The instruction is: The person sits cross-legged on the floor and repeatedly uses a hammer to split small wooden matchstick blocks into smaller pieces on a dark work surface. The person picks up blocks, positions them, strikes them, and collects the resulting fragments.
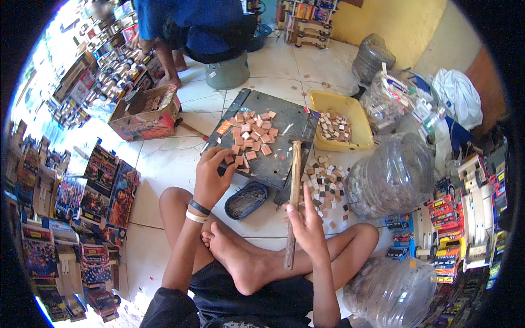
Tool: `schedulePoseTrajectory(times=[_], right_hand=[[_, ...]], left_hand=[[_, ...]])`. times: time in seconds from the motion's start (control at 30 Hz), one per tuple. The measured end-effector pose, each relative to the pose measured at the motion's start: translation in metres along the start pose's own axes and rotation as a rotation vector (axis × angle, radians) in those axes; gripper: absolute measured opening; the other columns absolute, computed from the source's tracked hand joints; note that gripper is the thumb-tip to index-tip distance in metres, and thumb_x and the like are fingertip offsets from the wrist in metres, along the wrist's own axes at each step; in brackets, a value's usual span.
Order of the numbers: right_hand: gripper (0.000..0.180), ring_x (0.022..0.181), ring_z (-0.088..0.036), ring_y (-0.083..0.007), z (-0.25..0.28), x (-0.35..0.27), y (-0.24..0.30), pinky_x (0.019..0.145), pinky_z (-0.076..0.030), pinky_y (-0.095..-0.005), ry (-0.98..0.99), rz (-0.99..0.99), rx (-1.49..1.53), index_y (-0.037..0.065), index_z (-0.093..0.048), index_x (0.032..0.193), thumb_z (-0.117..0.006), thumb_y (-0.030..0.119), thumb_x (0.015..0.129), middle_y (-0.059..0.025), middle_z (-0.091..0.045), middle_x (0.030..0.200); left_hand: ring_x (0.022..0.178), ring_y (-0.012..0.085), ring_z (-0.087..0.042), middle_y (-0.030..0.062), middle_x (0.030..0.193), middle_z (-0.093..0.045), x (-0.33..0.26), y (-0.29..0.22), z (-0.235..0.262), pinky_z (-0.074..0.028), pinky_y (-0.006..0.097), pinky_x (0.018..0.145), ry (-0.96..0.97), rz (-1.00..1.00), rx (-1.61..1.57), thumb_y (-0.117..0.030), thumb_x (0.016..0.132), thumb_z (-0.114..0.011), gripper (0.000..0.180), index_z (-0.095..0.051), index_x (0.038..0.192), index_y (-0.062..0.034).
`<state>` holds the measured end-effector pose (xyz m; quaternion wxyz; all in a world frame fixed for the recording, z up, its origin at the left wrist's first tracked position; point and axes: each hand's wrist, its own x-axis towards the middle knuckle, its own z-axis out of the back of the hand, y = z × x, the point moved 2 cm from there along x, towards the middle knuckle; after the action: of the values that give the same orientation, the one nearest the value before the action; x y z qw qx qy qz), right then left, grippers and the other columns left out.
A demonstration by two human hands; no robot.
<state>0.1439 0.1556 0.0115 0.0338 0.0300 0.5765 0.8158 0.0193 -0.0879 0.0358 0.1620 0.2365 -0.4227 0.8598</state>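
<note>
- My left hand [210, 177] has its fingers curled, pinching a small wooden block [238, 160] at the near edge of the dark board [284, 158].
- My right hand [306, 224] grips a hammer [294, 186], index finger extended, beside those fingers.
- Beyond them: white tiled floor [164, 164], yellow tray [339, 104], another person on a stool [227, 71].

A white tiled floor [164, 158] carries everything. A dark flat board [279, 158] lies on it, strewn with small pinkish square pieces [252, 136]. Just right of the board sits a yellow tray [350, 104], and loose square pieces [325, 183] lie scattered on the tiles below it. A blue oval dish of nails [246, 200] rests near the board's lower edge. A cardboard box [145, 115] stands to the left.
</note>
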Motion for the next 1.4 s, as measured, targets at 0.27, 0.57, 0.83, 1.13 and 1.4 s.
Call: schedulePoseTrajectory(times=[0.27,0.57,0.83,1.13,1.4], right_hand=[[0.037,0.104,-0.069,-0.0287,0.043,0.086,0.024,0.088,-0.056,-0.0413,-0.323,0.35,-0.392,0.004,-0.065,0.134,-0.067,0.013,0.098,-0.0178,-0.069,0.117],[0.014,0.097,-0.07,-0.0387,0.017,0.198,0.053,0.088,-0.056,-0.0495,-0.01,0.409,-0.761,0.01,-0.082,0.096,-0.075,0.015,0.084,-0.0177,-0.075,0.099],[0.009,0.089,-0.073,-0.0402,-0.008,0.214,0.066,0.079,-0.057,-0.0519,0.022,0.408,-1.192,0.004,-0.078,0.086,-0.073,0.01,0.081,-0.0191,-0.074,0.088],[0.016,0.104,-0.068,-0.0336,-0.009,0.22,0.052,0.091,-0.051,-0.0475,0.155,0.774,-1.412,0.007,-0.075,0.1,-0.065,0.009,0.088,-0.016,-0.073,0.104],[0.012,0.094,-0.068,-0.04,-0.005,0.197,0.087,0.084,-0.053,-0.0479,-0.015,0.604,-0.634,0.0,-0.061,0.104,-0.058,0.011,0.1,-0.0191,-0.071,0.101]], left_hand=[[0.086,0.0341,-0.072,0.0177,0.101,-0.07,0.011,0.011,0.006,-0.058,0.039,0.075,0.113,0.035,-0.069,0.01,0.083,-0.069,0.023,-0.074,0.105,0.0006],[0.087,0.0373,-0.068,0.0163,0.096,-0.071,0.004,-0.035,-0.039,-0.054,0.043,0.076,-0.005,-0.064,-0.142,0.001,0.089,-0.069,0.011,-0.069,0.101,0.0],[0.087,0.0342,-0.063,0.0131,0.094,-0.07,-0.013,-0.035,-0.06,-0.053,0.043,0.077,-0.076,-0.153,-0.063,0.0,0.088,-0.07,0.015,-0.07,0.103,-0.0014],[0.093,0.0353,-0.064,0.0144,0.1,-0.069,-0.013,-0.034,-0.052,-0.053,0.044,0.079,-0.074,-0.139,-0.102,0.001,0.088,-0.07,0.02,-0.069,0.108,-0.0001],[0.089,0.0281,-0.071,0.0158,0.104,-0.073,-0.013,-0.033,-0.023,-0.056,0.036,0.079,-0.161,0.051,-0.306,0.001,0.092,-0.071,0.025,-0.069,0.117,0.0025]])
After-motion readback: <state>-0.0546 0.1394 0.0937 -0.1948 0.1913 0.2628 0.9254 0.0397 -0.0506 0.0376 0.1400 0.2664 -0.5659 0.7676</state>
